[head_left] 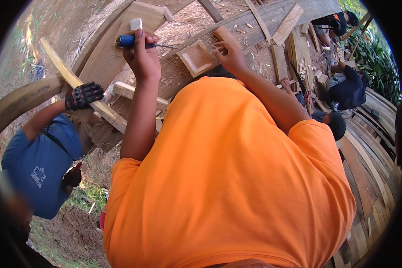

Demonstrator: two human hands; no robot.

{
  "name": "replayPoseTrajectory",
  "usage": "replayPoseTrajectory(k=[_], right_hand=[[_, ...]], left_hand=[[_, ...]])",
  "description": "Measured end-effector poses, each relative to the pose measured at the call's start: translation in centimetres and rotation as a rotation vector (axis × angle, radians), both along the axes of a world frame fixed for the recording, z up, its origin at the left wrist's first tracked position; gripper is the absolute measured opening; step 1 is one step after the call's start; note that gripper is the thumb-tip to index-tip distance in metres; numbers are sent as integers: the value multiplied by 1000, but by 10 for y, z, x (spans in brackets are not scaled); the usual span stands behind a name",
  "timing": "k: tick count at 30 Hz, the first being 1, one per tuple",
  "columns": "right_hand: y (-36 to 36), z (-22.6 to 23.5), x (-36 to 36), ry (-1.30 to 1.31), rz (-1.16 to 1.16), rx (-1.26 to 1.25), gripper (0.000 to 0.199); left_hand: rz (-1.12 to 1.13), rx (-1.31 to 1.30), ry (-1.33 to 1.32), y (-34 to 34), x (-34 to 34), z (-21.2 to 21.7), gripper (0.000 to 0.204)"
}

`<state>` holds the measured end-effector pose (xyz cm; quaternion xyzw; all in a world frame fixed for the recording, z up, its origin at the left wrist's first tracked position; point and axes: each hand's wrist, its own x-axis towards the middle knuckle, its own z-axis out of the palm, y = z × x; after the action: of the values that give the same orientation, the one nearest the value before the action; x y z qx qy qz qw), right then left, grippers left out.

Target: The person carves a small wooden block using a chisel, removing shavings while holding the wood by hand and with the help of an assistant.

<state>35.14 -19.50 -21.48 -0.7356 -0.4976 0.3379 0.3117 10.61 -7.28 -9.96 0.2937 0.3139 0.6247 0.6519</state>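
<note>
My left hand (143, 56) is closed around the blue handle of a screwdriver (126, 41), its thin metal shaft pointing right. Just right of the shaft's tip lies a shallow square wooden tray (196, 59) with a raised rim and a hollowed middle. My right hand (231, 57) is beside the tray's right side, fingers apart and slightly bent, holding nothing. A small wooden block (227, 36) sits right beyond its fingertips; I cannot tell if they touch. Behind my left hand, a pale small block (136, 23) rests on a wide plank.
A co-worker in blue (44, 161) at the left rests a gloved hand (84, 95) on a long wooden strip (60, 67). Other people (347, 87) work at the right among boards and offcuts. Stacked planks (366, 165) line the right side. Wood chips litter the work plank (250, 29).
</note>
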Motion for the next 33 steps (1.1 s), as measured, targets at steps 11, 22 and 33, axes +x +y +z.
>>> replayPoseTrajectory(k=[11,22,33], right_hand=[[-7,-16,-22,54,111,-306,40],[-1,-36,2,67,105,-34,47],[-15,-6,-29,-215,-46,5,43]], left_hand=[[125,-58,64,-32,-2,-13,18],[-70,86,160,-33,29,-18,19],[-13,195,341,-45,8,-1,20]])
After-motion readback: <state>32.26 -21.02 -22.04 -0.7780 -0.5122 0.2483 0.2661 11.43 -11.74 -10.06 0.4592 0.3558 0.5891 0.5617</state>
